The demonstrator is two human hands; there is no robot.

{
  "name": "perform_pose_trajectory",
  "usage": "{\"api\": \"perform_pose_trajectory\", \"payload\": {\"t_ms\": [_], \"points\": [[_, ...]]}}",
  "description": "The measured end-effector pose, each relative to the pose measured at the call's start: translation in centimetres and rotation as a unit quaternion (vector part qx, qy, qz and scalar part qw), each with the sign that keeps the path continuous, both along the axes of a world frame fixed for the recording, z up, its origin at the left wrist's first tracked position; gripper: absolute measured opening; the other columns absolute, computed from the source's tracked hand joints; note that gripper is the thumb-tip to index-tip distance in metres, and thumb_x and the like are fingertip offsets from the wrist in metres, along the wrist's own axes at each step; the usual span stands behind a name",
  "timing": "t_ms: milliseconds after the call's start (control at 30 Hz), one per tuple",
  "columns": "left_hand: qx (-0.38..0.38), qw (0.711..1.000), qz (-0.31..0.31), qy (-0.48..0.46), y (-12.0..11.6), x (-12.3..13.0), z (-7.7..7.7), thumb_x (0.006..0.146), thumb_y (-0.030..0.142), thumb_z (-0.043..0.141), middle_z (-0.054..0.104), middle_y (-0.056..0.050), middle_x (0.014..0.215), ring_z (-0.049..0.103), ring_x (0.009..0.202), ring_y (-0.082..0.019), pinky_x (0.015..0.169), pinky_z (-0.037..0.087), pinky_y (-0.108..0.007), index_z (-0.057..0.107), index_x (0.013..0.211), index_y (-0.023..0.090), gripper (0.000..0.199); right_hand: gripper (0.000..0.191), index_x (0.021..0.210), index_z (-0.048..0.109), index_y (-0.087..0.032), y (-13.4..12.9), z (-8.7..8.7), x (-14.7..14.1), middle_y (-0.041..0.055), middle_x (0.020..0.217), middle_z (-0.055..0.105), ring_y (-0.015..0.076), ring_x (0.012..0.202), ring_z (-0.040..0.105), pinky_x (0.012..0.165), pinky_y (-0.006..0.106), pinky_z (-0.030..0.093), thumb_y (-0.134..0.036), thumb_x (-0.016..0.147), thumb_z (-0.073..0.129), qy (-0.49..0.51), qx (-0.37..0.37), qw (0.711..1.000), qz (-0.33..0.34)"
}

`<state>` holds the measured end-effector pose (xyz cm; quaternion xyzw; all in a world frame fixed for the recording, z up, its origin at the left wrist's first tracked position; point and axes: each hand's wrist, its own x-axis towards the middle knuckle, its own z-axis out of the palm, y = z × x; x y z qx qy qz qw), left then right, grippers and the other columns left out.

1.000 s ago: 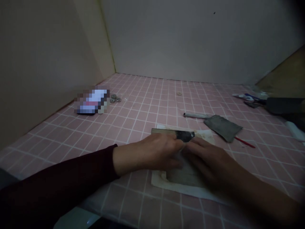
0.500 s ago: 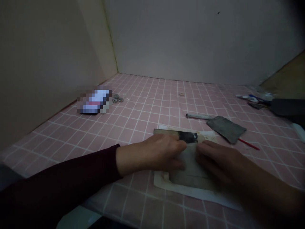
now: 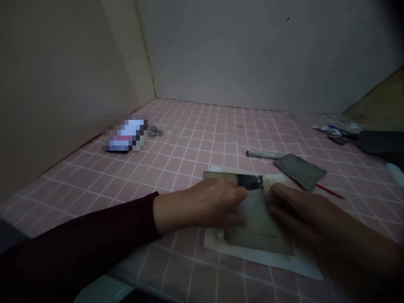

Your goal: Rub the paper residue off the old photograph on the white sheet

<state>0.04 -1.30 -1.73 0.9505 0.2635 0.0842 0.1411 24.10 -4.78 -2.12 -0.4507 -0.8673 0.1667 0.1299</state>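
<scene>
A grey-green flat panel (image 3: 259, 223) with a dark patch (image 3: 250, 182) near its top edge lies on a stained white sheet (image 3: 246, 259). My left hand (image 3: 217, 202) rests over the panel's left part, its fingers bent and pressed on or just above the surface. At the panel's right edge is my right hand (image 3: 293, 208), fingers curled together; it is blurred, and whatever it pinches is hidden. Right behind it lies a grey cloth (image 3: 299, 170).
A grey tube (image 3: 263, 154) and a red stick (image 3: 330, 191) touch the cloth. At the left stands a phone (image 3: 126, 132) beside small metal rings (image 3: 154, 131). A small ring (image 3: 240, 125) lies farther back. Tools (image 3: 337, 132) sit at the right on the pink checked tabletop (image 3: 195, 143).
My right hand has shifted slightly to the right, uncovering more of the panel's right part. My left hand has stayed in nearly the same place.
</scene>
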Motion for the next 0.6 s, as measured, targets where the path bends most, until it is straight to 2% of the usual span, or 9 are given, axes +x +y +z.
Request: {"api": "perform_pose_trajectory", "payload": {"t_ms": [233,400,600], "points": [[-0.012,1.0,0.006,-0.003,-0.1,0.0,0.2,0.081,0.037,0.07,0.059,-0.001,0.087,0.054,0.071,-0.013,0.06,0.042,-0.027,0.055,0.085,0.018,0.024,0.019,0.079,0.044,-0.022,-0.2,-0.6,-1.5,0.0025,0.079,0.055,0.0153,0.068,0.053,0.059,0.029,0.041,-0.023,0.097,0.039,0.012,0.013,0.999,0.036],[-0.005,1.0,0.003,0.006,0.0,0.0,0.0,0.081,0.041,0.07,0.059,-0.002,0.085,0.054,0.069,-0.014,0.057,0.039,-0.026,0.053,0.083,0.018,0.029,0.02,0.075,0.046,-0.022,0.0,-0.3,-0.2,0.0013,0.075,0.055,0.0145,0.065,0.053,0.059,0.029,0.041,-0.021,0.095,0.043,-0.003,0.001,1.0,0.013],[-0.005,1.0,0.008,-0.01,0.0,0.0,0.0,0.08,0.037,0.071,0.059,-0.001,0.083,0.053,0.066,-0.013,0.057,0.038,-0.026,0.054,0.083,0.018,0.025,0.018,0.078,0.046,-0.021,-0.1,-0.3,-1.6,0.002,0.075,0.056,0.0151,0.064,0.053,0.057,0.029,0.041,-0.025,0.095,0.042,0.019,0.017,1.0,0.014]]}}
